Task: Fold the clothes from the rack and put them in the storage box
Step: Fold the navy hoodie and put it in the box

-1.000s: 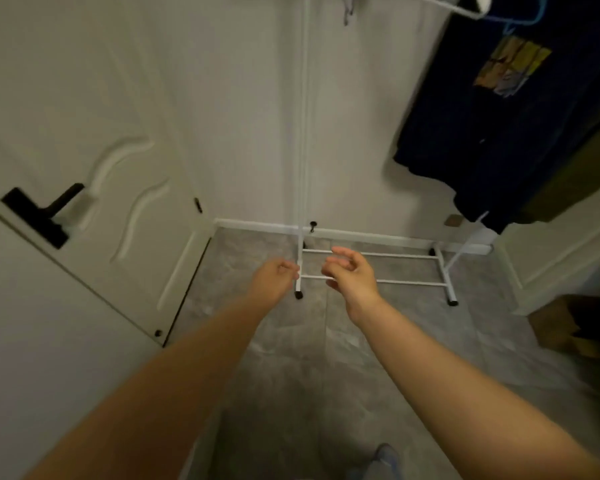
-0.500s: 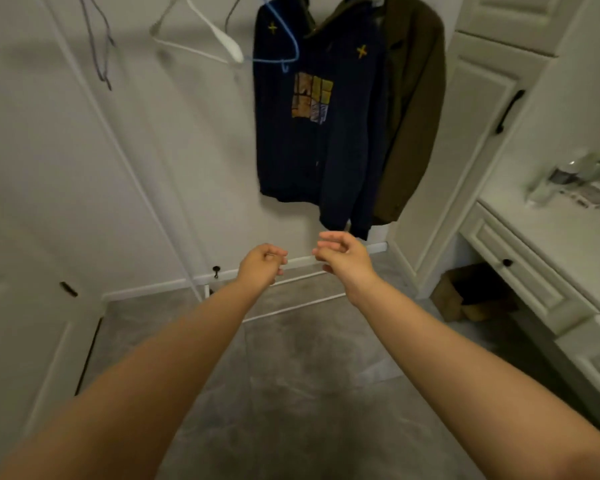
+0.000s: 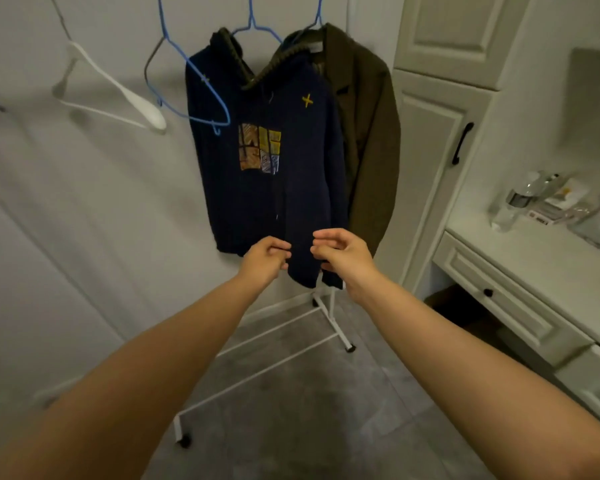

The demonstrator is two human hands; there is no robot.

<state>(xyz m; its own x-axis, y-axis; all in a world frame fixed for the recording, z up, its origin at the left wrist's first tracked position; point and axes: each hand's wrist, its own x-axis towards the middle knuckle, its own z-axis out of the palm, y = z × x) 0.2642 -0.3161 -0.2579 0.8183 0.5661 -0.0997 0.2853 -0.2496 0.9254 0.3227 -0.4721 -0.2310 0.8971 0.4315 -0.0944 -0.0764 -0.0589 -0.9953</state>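
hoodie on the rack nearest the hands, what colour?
Dark navy hoodie, with a yellow-orange patchwork print and small yellow cross marks; seen in the head view.

Rack (image 3: 329,315): top rail cut off by the upper edge, only floor frame visible. Hanger hooks: cropped above. Brown coat (image 3: 368,133): left half hidden behind navy hoodie (image 3: 264,188). Items on desk (image 3: 548,258), far right: blurred, unidentifiable. Both hands: contact with hoodie hem unclear.

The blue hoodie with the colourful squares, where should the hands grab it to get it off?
Probably the navy hoodie at its shoulders, from the front, lifting it up off the blue hanger. It hangs front-facing, the brown coat close beside it.
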